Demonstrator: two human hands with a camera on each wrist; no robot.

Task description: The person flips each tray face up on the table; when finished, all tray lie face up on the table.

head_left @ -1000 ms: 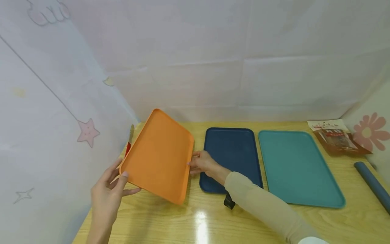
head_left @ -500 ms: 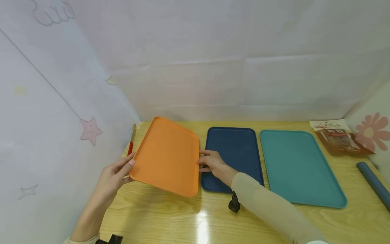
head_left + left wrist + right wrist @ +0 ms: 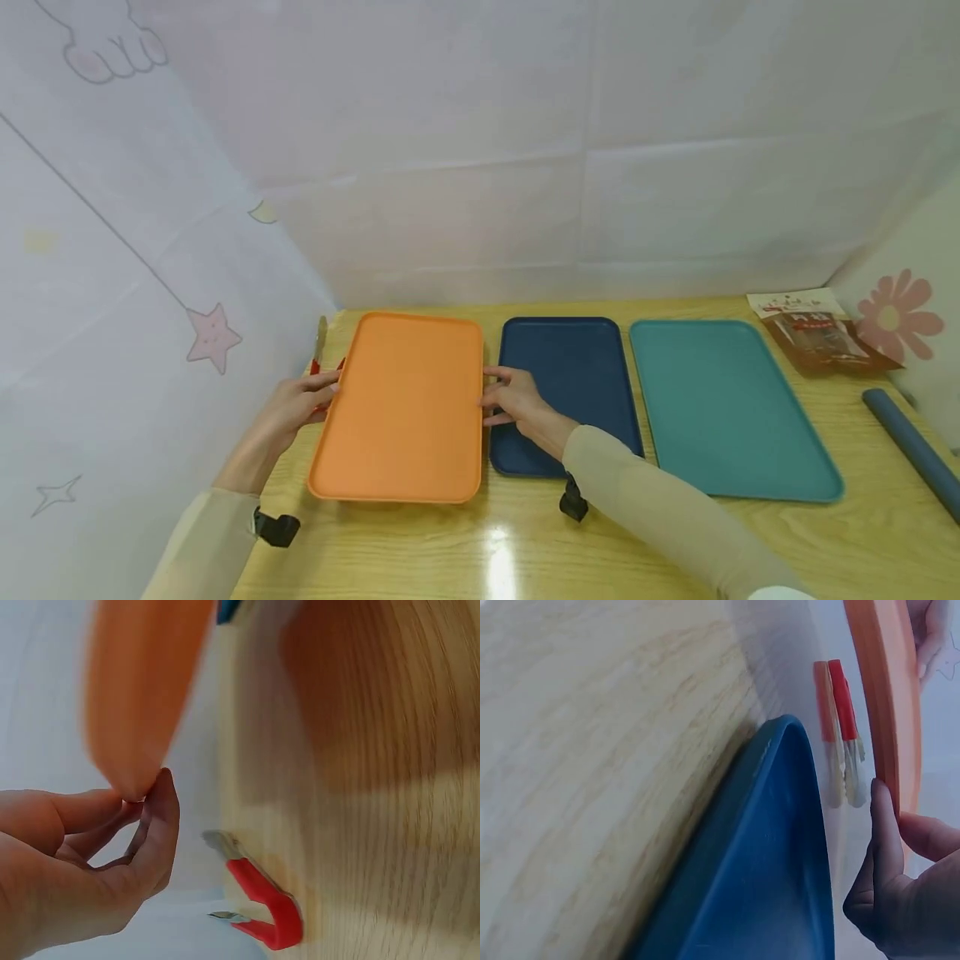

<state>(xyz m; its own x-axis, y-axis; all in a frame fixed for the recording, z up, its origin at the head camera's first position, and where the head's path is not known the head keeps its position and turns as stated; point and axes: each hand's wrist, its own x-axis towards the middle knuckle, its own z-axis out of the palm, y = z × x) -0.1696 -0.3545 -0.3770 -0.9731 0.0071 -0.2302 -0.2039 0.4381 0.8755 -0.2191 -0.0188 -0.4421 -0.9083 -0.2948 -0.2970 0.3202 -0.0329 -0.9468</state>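
An orange tray [image 3: 405,408] is held above the wooden table, its underside apart from the surface in both wrist views. My left hand [image 3: 296,407] pinches its left rim; in the left wrist view the thumb and fingers [image 3: 161,817] meet at the tray's edge. On the opposite side my right hand [image 3: 517,404] grips the right rim between thumb and fingers, reaching over the navy tray [image 3: 570,367]. Red-handled tongs [image 3: 274,907] lie on the table beneath and to the left of the orange tray, mostly covered by hand and tray in the head view.
Right of the navy tray lies a teal tray [image 3: 727,408]. A brown food packet [image 3: 825,333] sits at the back right corner, with a dark grey roll [image 3: 911,442] in front of it. Printed cloth walls [image 3: 465,217] enclose the table's back and sides.
The orange tray has come down and levelled from a steep tilt, turning square beside the navy tray. My left hand has moved up and farther forward with its edge.
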